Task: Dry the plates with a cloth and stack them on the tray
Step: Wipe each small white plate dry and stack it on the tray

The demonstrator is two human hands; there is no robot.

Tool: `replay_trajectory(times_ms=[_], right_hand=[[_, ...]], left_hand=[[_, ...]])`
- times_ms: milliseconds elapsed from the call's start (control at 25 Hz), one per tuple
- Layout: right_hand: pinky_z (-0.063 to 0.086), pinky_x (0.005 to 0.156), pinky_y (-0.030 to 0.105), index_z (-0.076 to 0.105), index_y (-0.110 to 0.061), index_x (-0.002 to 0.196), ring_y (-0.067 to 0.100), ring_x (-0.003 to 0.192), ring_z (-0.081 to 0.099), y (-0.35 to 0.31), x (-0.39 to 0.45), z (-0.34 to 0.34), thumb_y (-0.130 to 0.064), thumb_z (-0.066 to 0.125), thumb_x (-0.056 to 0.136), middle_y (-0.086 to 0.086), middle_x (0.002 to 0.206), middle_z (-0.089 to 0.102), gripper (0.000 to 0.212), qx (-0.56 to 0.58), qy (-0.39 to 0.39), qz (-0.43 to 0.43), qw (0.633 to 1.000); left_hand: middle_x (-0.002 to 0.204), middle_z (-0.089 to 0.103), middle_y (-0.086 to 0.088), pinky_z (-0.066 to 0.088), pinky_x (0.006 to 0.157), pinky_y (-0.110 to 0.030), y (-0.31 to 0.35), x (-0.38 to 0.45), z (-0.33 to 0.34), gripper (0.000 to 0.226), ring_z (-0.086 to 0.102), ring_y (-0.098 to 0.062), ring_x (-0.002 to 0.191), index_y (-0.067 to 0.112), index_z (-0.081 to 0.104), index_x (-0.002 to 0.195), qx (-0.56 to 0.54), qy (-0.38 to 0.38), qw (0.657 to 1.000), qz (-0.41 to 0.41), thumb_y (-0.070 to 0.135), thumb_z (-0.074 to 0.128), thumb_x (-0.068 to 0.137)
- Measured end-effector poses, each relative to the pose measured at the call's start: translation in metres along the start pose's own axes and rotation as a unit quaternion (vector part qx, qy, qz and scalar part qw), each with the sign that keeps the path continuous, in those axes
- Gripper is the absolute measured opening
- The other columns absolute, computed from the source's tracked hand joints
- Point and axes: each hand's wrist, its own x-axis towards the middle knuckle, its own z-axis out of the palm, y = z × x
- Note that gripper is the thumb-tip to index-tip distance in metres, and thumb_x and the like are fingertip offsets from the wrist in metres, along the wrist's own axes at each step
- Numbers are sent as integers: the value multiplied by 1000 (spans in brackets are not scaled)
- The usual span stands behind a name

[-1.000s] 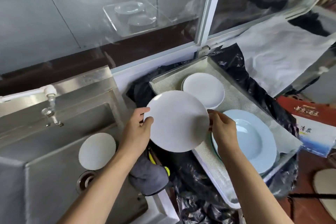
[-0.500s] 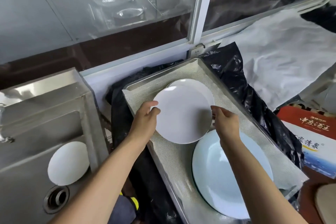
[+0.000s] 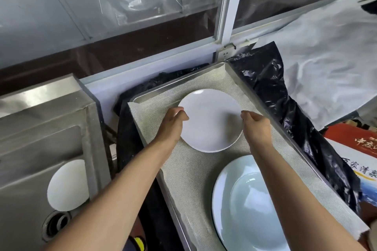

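Both arms reach forward; left hand [image 3: 172,121] and right hand [image 3: 256,126] pinch opposite rims of the round white plate [image 3: 210,120], glossy, over the mesh-lined metal tray [image 3: 247,89].

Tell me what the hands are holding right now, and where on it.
Both hands hold the small white plate by its rim: left hand on its left edge, right hand on its right edge.

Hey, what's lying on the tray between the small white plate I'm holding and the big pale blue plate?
In the head view, only bare mesh liner of the metal tray separates the small white plate from the large pale blue plate; my right forearm crosses above that stretch.
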Motion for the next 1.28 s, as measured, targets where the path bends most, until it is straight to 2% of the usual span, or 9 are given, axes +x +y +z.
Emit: replay_trajectory(times_ms=[120,200,280,360,520,680,840,1080,1280], right_hand=[[47,67,39,68,4,95,45,82,57,-1,2,2,-19,57,92,30,87,64,26,-29,16,-20,999],[51,73,42,68,7,96,46,98,60,-1,3,1,-17,56,92,32,103,65,27,-42,22,-21,999],[48,73,42,67,6,88,47,87,56,-3,2,-1,-15,55,92,32,89,62,25,-52,12,-24,998],[40,73,36,60,-4,78,33,79,48,-7,-4,-1,-13,53,94,17,79,53,20,-78,-3,-56,995],[45,95,30,68,-8,124,27,105,63,-14,-33,1,-12,55,97,15,122,63,30,-102,-5,-141,985],[47,94,31,70,-14,120,19,100,65,-21,-68,7,-11,56,95,7,118,68,29,-74,-27,-171,982],[48,91,30,71,-16,116,13,93,64,-26,-105,14,-10,57,95,3,111,72,26,-46,-33,-191,980],[50,93,35,71,-17,116,16,98,67,-31,-169,44,-11,56,98,1,107,74,24,-23,-92,-195,976],[50,89,26,72,-19,113,8,95,66,-34,-226,82,-13,56,98,-6,106,73,23,-8,-141,-207,968]], left_hand=[[125,58,5,40,79,-28,-4,2,2,54,53,-12,105,25,60,116,16,-12,1000,2,37,51,63],[122,58,8,39,76,-25,-7,4,2,54,51,-4,100,26,60,117,12,-27,1000,1,37,50,65],[121,58,9,39,75,-23,-9,5,1,52,52,-1,99,25,61,121,32,-34,999,8,35,52,70],[116,62,4,42,79,-25,-14,5,-1,36,55,-10,101,24,63,121,69,-24,997,37,23,56,85],[115,69,-9,48,92,-34,-21,-7,-9,33,62,-21,106,26,68,115,100,-11,989,105,7,53,93],[112,70,-8,50,89,-36,-18,-32,-20,33,64,-14,103,37,66,108,108,-28,983,145,14,52,90],[117,65,28,39,94,-7,-21,-66,-42,35,55,10,118,44,64,106,118,-25,981,151,12,55,95],[120,65,25,41,100,-14,-37,-119,-92,39,56,-2,122,46,63,105,108,28,982,150,9,54,98],[120,66,20,40,97,-12,-49,-158,-145,38,57,1,119,40,65,110,90,68,986,123,7,50,99]])
